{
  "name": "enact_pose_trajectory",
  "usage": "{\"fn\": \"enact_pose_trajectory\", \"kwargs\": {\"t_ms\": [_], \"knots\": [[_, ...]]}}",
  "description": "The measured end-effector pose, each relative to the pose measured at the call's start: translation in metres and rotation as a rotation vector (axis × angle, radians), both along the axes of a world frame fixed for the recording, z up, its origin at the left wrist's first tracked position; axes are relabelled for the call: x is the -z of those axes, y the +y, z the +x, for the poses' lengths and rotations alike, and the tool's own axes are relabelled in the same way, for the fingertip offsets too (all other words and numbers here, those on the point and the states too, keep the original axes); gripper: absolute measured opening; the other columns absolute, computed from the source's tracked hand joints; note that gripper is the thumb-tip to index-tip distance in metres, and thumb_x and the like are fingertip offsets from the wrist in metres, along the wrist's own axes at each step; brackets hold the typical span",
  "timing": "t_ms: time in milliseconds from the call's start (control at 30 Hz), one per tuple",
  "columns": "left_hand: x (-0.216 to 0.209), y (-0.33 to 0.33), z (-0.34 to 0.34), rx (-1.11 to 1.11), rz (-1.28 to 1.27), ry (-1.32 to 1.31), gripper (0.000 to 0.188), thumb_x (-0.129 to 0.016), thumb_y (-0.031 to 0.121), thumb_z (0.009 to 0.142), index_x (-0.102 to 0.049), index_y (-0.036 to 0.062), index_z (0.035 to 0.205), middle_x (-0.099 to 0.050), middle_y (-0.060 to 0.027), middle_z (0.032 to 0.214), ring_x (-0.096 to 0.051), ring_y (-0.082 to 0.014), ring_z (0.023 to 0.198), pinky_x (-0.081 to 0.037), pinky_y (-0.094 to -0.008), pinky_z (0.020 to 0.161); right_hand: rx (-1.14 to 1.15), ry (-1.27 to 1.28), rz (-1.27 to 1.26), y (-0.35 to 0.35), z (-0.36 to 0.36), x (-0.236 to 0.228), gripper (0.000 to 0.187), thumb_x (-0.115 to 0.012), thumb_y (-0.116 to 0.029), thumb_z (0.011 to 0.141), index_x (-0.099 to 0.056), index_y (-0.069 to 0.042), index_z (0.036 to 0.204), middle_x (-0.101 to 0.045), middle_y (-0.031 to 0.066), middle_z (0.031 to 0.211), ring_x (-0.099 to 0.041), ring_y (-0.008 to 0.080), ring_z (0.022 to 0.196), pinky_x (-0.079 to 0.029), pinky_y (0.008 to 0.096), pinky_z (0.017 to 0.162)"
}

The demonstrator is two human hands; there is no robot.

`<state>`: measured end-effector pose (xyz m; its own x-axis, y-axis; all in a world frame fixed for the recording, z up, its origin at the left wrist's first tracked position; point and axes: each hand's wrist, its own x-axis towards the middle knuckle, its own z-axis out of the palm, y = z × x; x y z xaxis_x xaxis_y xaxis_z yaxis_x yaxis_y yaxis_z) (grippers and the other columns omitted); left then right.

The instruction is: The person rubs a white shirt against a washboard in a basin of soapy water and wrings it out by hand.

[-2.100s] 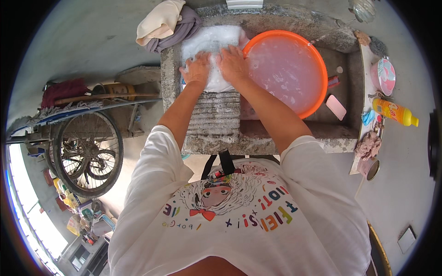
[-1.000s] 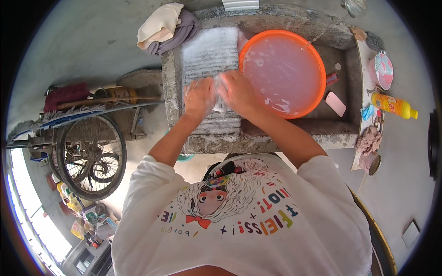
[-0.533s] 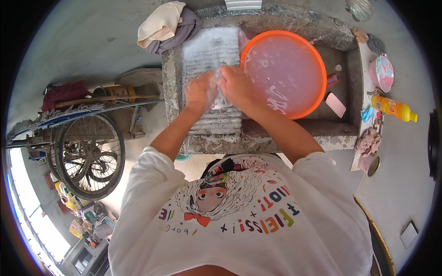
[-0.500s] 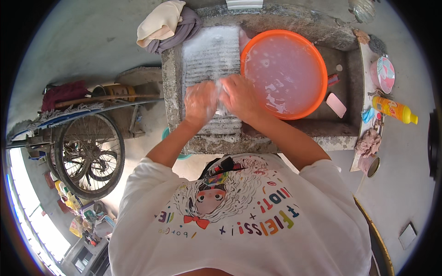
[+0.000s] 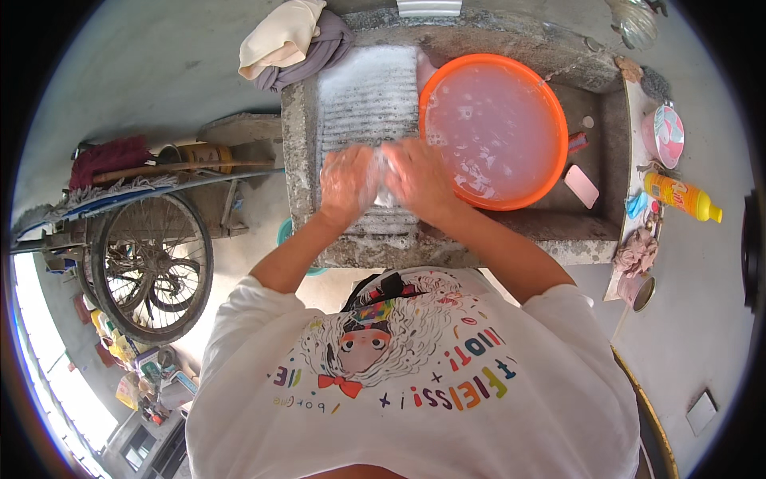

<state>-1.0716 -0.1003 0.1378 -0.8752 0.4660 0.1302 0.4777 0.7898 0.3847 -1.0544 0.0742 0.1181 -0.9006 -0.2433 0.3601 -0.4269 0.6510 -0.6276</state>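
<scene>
My left hand [image 5: 348,180] and my right hand [image 5: 416,179] are pressed together on a small soapy white cloth [image 5: 385,177], bunched between them. The cloth lies on a ribbed grey washboard [image 5: 369,96] that rests on a stone wash basin [image 5: 447,239]. Both hands are covered in suds. Most of the cloth is hidden under my fingers. An orange basin [image 5: 495,132] of soapy water stands just to the right of my right hand.
A beige and purple pile of clothes [image 5: 294,40] sits at the basin's far left corner. A pink soap bar [image 5: 582,185], a yellow bottle [image 5: 680,196] and a pink container [image 5: 664,134] lie to the right. A cart with a spoked wheel [image 5: 152,267] stands at left.
The white cloth was spread at the top of the washboard; my hands have pulled it down toward me and bunched it up, leaving the upper board bare and sudsy.
</scene>
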Motion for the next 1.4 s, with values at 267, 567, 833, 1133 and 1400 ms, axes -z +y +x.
{"fn": "enact_pose_trajectory", "kwargs": {"t_ms": [267,567,833,1133,1400], "knots": [[0.038,0.031,-0.106,-0.284,-0.427,0.038,0.033,-0.060,0.014,0.084,-0.058,0.0156,0.116,-0.061,-0.0055,0.120,-0.055,-0.0254,0.114,-0.041,-0.0411,0.093,0.395,-0.049,0.268,-0.028,-0.112,0.043,0.020,-0.057,-0.025,0.087,-0.061,-0.008,0.098,-0.061,0.0123,0.101,-0.059,0.0318,0.095,-0.044,0.0490,0.077],[0.044,-0.025,0.023,0.099,-0.038,0.206,0.023,-0.061,0.022,0.083,-0.063,0.0116,0.103,-0.064,-0.0072,0.101,-0.060,-0.0230,0.100,-0.044,-0.0387,0.087,-0.081,0.036,0.111,-0.006,0.021,-0.004,0.023,-0.060,-0.027,0.085,-0.059,-0.008,0.098,-0.060,0.0101,0.096,-0.058,0.0293,0.095,-0.042,0.0456,0.080],[0.060,0.014,-0.094,-0.294,-0.435,0.020,0.030,-0.060,0.024,0.084,-0.060,0.0146,0.112,-0.061,-0.0054,0.112,-0.057,-0.0246,0.106,-0.044,-0.0407,0.086,0.361,-0.093,0.285,-0.035,-0.102,0.053,0.024,-0.057,-0.028,0.088,-0.058,-0.009,0.103,-0.061,0.0126,0.101,-0.055,0.0299,0.104,-0.042,0.0479,0.078],[0.056,-0.012,-0.019,-0.066,-0.147,0.346,0.010,-0.056,0.017,0.084,-0.057,0.0103,0.092,-0.061,-0.0071,0.095,-0.059,-0.0246,0.088,-0.045,-0.0407,0.080,0.049,0.092,0.117,-0.015,-0.033,0.024,0.029,-0.058,-0.015,0.084,-0.058,-0.006,0.111,-0.060,0.0149,0.099,-0.057,0.0334,0.093,-0.044,0.0477,0.083],[0.036,-0.006,-0.064,-0.243,0.060,-0.174,0.034,-0.054,0.038,0.090,-0.057,0.0102,0.110,-0.061,-0.0119,0.115,-0.056,-0.0320,0.112,-0.038,-0.0474,0.098,0.082,-0.277,-0.133,0.000,-0.085,0.043,0.030,-0.059,-0.020,0.089,-0.058,-0.005,0.114,-0.063,0.0185,0.107,-0.059,0.0373,0.102,-0.048,0.0458,0.086]]}}
